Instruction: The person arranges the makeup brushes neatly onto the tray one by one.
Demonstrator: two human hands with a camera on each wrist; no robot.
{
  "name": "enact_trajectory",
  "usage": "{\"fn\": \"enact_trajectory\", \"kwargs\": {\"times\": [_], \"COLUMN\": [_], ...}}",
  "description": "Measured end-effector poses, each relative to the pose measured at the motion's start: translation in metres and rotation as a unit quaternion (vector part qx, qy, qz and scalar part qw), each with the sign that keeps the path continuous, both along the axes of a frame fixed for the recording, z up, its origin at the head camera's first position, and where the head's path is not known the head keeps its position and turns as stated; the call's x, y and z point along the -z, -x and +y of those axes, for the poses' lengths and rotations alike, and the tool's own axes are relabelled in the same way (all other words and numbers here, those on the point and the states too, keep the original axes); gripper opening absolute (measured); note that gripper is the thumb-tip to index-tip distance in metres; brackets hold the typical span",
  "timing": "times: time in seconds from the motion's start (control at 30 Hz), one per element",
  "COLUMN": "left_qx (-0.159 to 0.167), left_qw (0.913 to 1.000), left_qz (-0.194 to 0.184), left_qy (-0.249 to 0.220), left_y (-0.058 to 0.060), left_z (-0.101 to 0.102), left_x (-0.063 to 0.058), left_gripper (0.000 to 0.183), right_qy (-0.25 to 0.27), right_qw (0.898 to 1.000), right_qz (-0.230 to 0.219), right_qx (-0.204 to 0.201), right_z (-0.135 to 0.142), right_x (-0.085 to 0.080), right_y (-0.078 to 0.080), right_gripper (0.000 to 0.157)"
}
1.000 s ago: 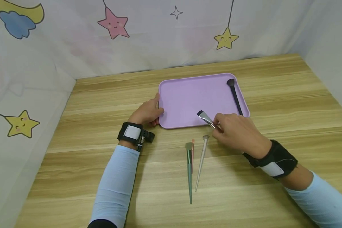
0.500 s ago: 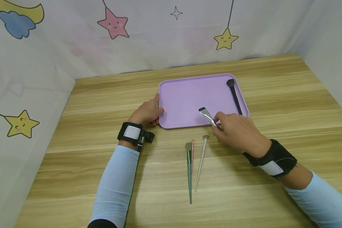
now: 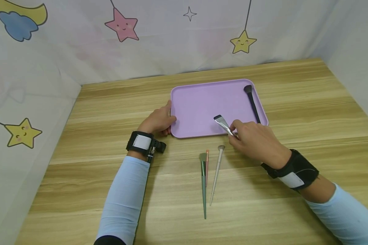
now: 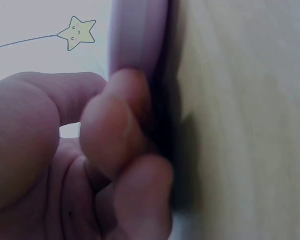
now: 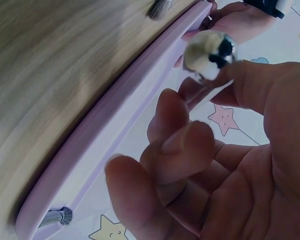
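Observation:
My left hand point(image 3: 156, 120) pinches the left edge of a purple tray point(image 3: 199, 105), thumb on the rim. In the left wrist view, its fingertips point(image 4: 132, 92) curl at the tray's edge, close to the tabletop. My right hand point(image 3: 256, 141) pinches a flat-tipped makeup brush point(image 3: 222, 123) with a silver ferrule, over the tray's front rim. The brush's dark tip points up and left; the fingers hide most of its handle. Inside the tray, along its right side, lies a black makeup brush point(image 3: 252, 102), its lower end behind the right hand.
In front of the tray, a green brush point(image 3: 203, 180), a thin pink brush point(image 3: 207, 163) and a whitish brush point(image 3: 216, 173) lie side by side on the wooden table point(image 3: 104, 102). A white curtain point(image 3: 171, 47) printed with stars hangs behind the table.
The held brush has tilted slightly, its tip rising a little up and right, with a small shift of the right hand. The left hand and tray have stayed put.

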State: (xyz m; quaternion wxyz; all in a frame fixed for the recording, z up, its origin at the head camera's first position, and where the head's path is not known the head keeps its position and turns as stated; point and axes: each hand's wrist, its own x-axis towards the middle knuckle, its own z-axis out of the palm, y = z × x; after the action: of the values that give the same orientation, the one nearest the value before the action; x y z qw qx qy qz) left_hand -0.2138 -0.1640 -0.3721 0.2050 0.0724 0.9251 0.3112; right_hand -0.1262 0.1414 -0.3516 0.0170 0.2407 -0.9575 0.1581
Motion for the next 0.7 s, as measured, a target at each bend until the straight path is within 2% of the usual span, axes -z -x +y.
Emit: {"fn": "enact_trajectory", "kwargs": {"times": [0.7], "left_qx": [-0.003], "left_qw": [1.0000], "left_qz": [-0.001], "left_qy": [0.005], "left_y": [-0.0006], "left_z": [0.0004], "left_x": [0.0002], "left_gripper": [0.073], "right_qy": [-0.006], "right_qw": [1.000], "right_qz": [0.001], "right_qx": [0.003], "right_z": [0.0022], "right_x": [0.0029], "right_y": [0.0023], "right_gripper": [0.023]}}
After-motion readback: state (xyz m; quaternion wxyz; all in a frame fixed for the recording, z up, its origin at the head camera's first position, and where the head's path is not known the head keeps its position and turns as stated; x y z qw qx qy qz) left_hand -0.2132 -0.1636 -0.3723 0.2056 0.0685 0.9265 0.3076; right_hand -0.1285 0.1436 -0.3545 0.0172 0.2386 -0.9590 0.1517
